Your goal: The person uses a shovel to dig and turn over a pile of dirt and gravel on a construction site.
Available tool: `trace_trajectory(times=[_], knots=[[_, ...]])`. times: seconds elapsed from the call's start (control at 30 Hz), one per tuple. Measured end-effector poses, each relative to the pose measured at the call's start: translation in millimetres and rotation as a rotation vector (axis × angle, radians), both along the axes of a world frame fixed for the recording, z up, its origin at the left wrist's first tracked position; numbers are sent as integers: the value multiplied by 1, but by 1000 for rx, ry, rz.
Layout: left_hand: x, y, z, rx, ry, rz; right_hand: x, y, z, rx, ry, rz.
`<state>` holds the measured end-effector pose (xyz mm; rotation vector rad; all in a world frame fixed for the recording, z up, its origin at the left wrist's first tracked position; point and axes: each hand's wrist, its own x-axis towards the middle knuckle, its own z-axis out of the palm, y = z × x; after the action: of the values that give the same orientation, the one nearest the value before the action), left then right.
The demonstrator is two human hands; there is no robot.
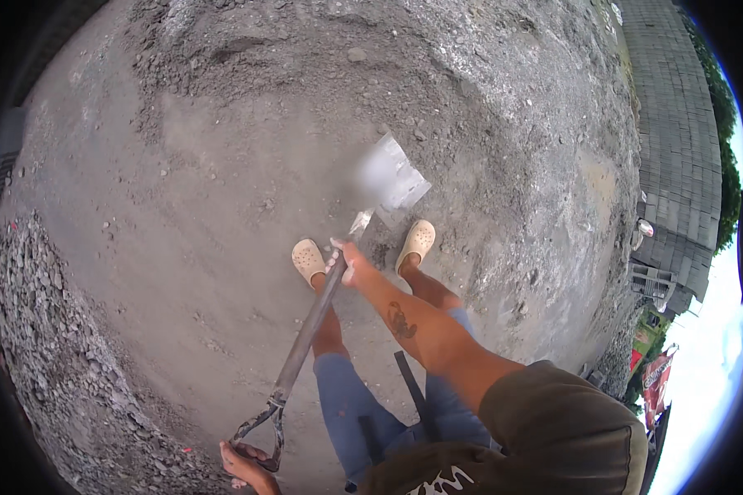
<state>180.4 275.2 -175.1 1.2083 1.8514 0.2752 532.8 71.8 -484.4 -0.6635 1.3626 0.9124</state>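
A shovel with a long dark shaft [307, 334] slants across in front of me, handle at the lower left and blade toward the far middle. My right hand [351, 262] is wrapped round the shaft close to the blade. At the lower edge, my left hand [248, 466] grips the D-shaped handle [276, 425] at the other end. The flat metal blade [404, 183] is over the grey ground just beyond my feet; a whitish blur covers part of it. Whether the blade touches the ground, I cannot tell.
My feet, in beige clogs [309, 260], stand apart on either side of the shovel. A bank of loose grey sand and gravel [305, 62] lies ahead. Coarse stones [58, 355] cover the ground at left. Stacked grey blocks [677, 132] stand at far right.
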Motion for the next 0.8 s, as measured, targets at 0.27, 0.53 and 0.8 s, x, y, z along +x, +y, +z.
trace_trajectory(times=[0.27, 0.53, 0.8], knots=[[14, 58, -116, 222, 437, 108, -38, 76, -185, 210, 266, 50], [316, -105, -382, -53, -104, -58, 323, -170, -327, -50, 36, 9], [314, -183, -322, -159, -242, -83, 318, -243, -279, -169, -161, 93]])
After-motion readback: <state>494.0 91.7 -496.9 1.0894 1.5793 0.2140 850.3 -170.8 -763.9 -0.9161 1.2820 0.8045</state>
